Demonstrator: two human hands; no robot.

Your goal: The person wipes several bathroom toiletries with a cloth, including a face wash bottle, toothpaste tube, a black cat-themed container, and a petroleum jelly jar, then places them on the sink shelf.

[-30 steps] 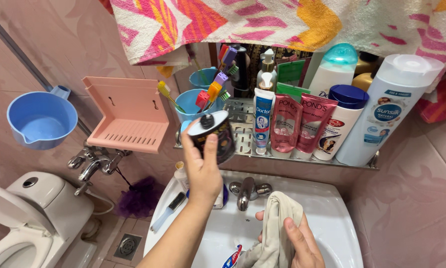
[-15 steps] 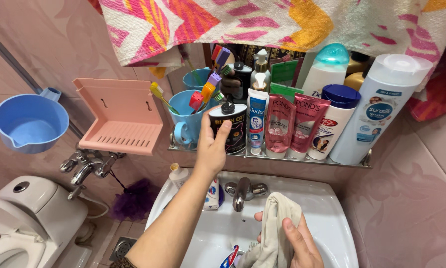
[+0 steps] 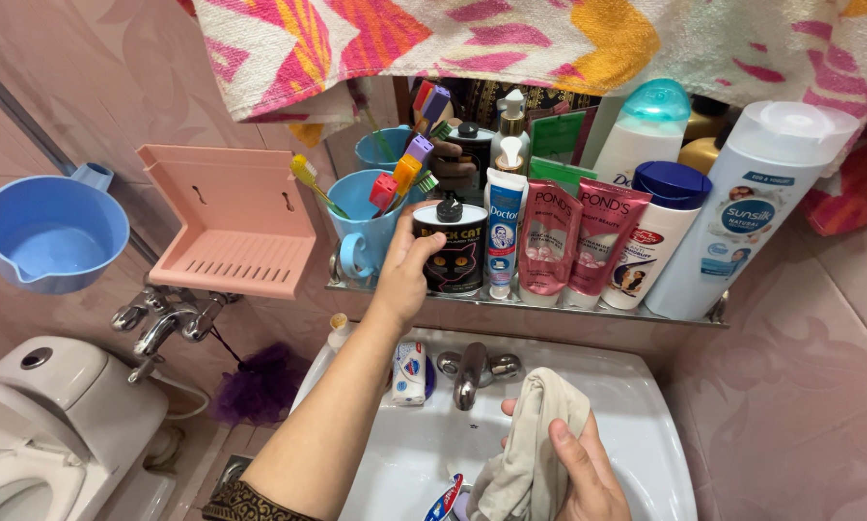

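Black tin (image 3: 453,253) stands upright on the metal shelf (image 3: 588,307), between the blue mug (image 3: 364,227) and a white tube (image 3: 503,232); left hand (image 3: 402,275) wraps its side, thumb across the front; right hand (image 3: 576,471) clutches a beige cloth (image 3: 535,439) over the sink (image 3: 646,405) — setting the tin down looks nearly done; letting go needs care not to tip it.

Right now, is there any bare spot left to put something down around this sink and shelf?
The shelf is crowded from the blue mug to the white bottle. The left hand holds the black can there. The pink tray lies bare, and so does the basin right of the tap.
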